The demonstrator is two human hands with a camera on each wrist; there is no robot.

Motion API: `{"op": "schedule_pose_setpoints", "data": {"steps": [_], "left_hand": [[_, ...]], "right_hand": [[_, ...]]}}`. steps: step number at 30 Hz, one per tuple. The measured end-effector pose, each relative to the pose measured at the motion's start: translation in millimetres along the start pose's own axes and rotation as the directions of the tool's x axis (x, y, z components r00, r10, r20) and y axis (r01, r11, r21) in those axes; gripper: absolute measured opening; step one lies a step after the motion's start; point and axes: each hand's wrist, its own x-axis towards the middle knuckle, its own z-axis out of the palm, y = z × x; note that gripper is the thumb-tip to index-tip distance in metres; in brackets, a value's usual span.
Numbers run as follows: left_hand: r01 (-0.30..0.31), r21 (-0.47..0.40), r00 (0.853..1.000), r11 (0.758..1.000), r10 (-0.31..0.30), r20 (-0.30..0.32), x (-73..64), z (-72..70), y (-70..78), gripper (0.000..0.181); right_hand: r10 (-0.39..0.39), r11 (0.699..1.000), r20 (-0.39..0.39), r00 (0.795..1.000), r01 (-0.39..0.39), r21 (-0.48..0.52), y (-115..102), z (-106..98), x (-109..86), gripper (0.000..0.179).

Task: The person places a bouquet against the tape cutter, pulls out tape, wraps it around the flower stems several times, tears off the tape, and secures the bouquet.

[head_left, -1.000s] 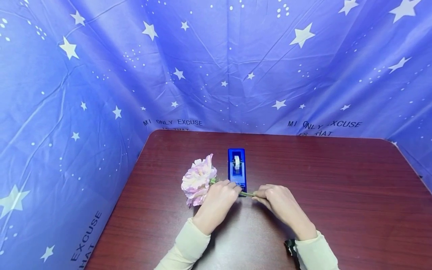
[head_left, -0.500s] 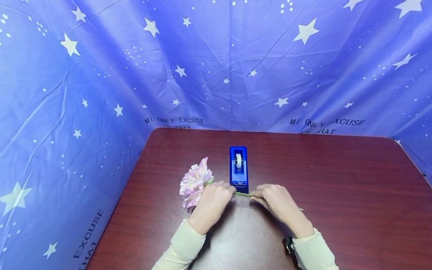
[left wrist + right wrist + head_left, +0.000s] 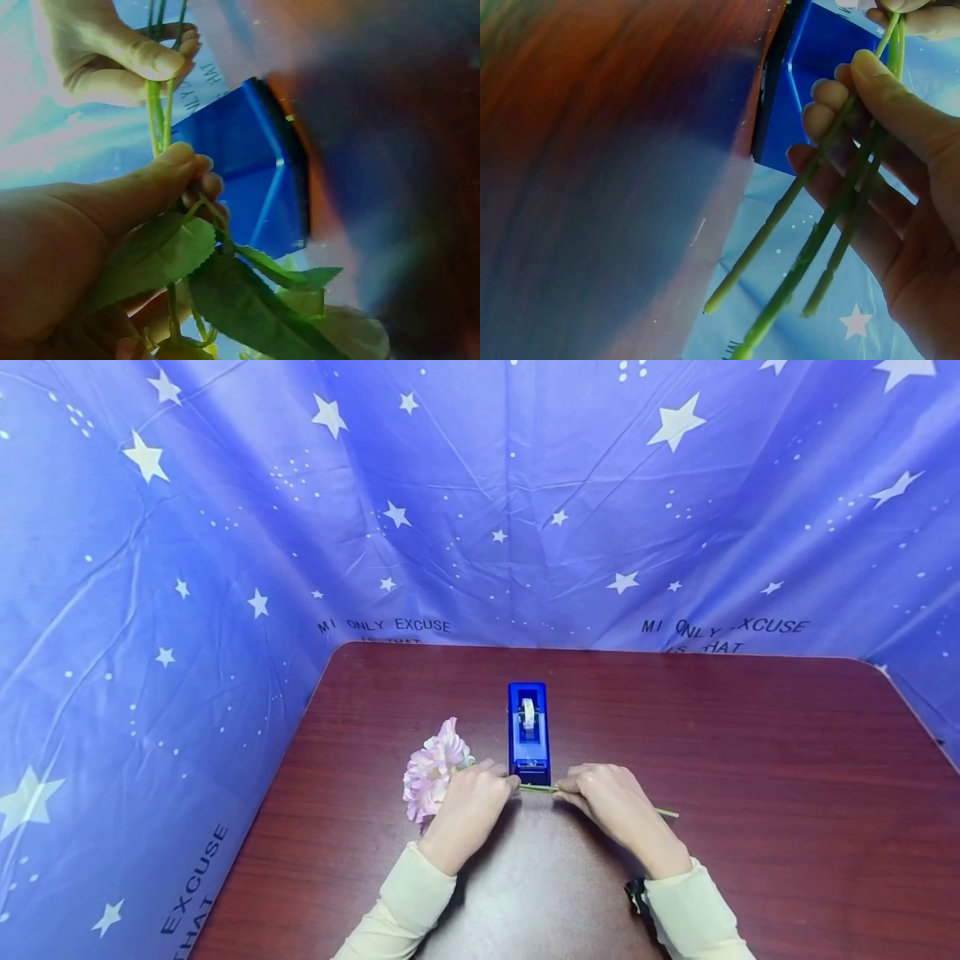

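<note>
Pale pink-and-white flowers [image 3: 435, 772] stick out to the left of my left hand [image 3: 471, 810]. That hand pinches the green stems [image 3: 536, 788] between thumb and fingers, just above serrated green leaves [image 3: 247, 307] in the left wrist view. A short way along, my right hand [image 3: 618, 802] pinches the same stems, which run bare between both hands. Three stem ends [image 3: 769, 289] fan out past the right palm in the right wrist view. Right behind the stems stands a blue tape dispenser [image 3: 529, 752] with a roll of clear tape [image 3: 528, 714] in it.
The dark red wooden table [image 3: 735, 735] has rounded far corners. A blue curtain [image 3: 465, 460] with white stars and dots hangs behind it and along its left side. Something black [image 3: 636, 893] sits beside the right sleeve.
The flowers and left hand have come a little nearer and turned, uncovering more of the dispenser's front. More stem shows between the hands, and a stem end now sticks out beyond the right wrist.
</note>
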Motion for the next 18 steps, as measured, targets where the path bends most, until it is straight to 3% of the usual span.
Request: {"op": "schedule_pose_setpoints", "data": {"steps": [7,18], "left_hand": [[-0.017,0.016,1.000,1.000,0.018,-0.012,1.4,8.1,-1.4,0.014],[0.007,-0.010,1.000,1.000,-0.007,0.004,0.3,13.5,-3.1,0.007]], "right_hand": [[0.023,0.999,-0.012,1.000,-0.023,-0.021,1.1,3.8,4.7,0.017],[0.025,0.999,-0.026,0.999,-0.026,-0.025,0.3,5.8,6.5,0.022]]}}
